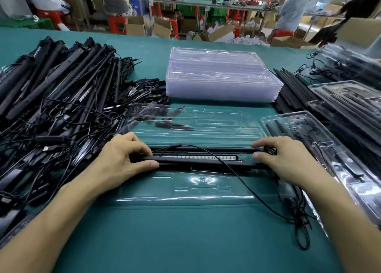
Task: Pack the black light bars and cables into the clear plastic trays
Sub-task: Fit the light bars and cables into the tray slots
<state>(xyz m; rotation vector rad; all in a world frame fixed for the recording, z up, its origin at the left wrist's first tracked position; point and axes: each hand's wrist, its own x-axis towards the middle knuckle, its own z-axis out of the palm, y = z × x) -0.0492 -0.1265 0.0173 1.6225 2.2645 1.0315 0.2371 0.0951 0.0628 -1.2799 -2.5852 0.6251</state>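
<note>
Beside light bar [195, 161]: tangled bar pile [51, 91] left, tray stack [220, 85] behind.

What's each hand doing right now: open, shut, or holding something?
Left hand: grips the left end of the light bar, thumb on its near side.
Right hand: grips the right end of the same light bar.

Both bare forearms reach in from the near edge, angled toward each other. The left hand [125, 155] lies palm down, fingers curled over the left end of a light bar [195, 160], thumb on its near side. The right hand [288, 159] grips the right end likewise.
</note>
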